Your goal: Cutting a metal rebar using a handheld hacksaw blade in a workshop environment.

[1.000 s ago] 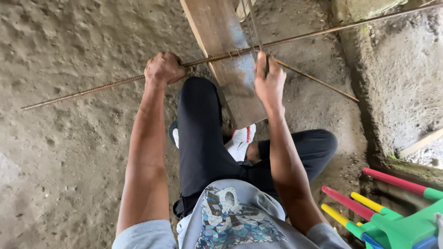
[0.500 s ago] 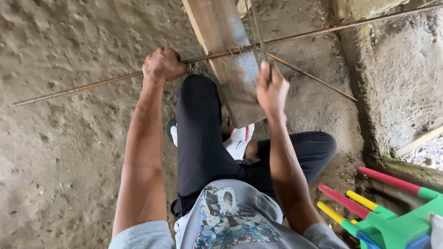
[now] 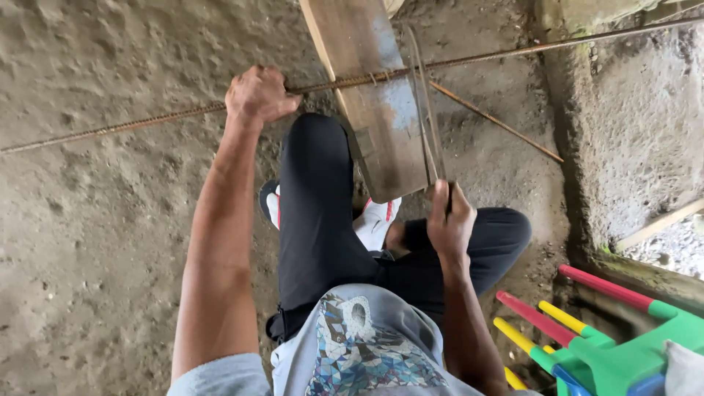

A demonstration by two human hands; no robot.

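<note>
A: What fills most of the view?

B: A rough concrete floor (image 3: 95,242), with a concrete wall (image 3: 631,139) on the right. A wooden plank (image 3: 367,81) slopes from the far side toward the person, its near end over the bent knee in black trousers (image 3: 315,213).

A: And the long bar?

B: A ribbed steel rebar (image 3: 147,123) lies across the plank, its long axis running left to right, rising slightly toward the far right, where it reaches the wall. It sits on the far side of both hands. A second, thinner rod (image 3: 499,123) lies on the floor right of the plank, angled toward the near right.

A: Which hand is on the rebar?

B: The left hand (image 3: 258,95), fist closed around it just left of the plank. It is the nearer hand to the bar; in fact the only one touching it.

A: The right hand?

B: The right hand (image 3: 449,224) is closed around the handle of a hacksaw (image 3: 425,110), near the plank's near end. The saw's thin frame runs away from the hand toward the rebar, crossing it almost at right angles on the plank.

A: Anything smaller?

B: A white shoe (image 3: 374,220) beneath the plank, and bright plastic chair legs (image 3: 579,323), red, yellow and green, at the near right corner.
</note>
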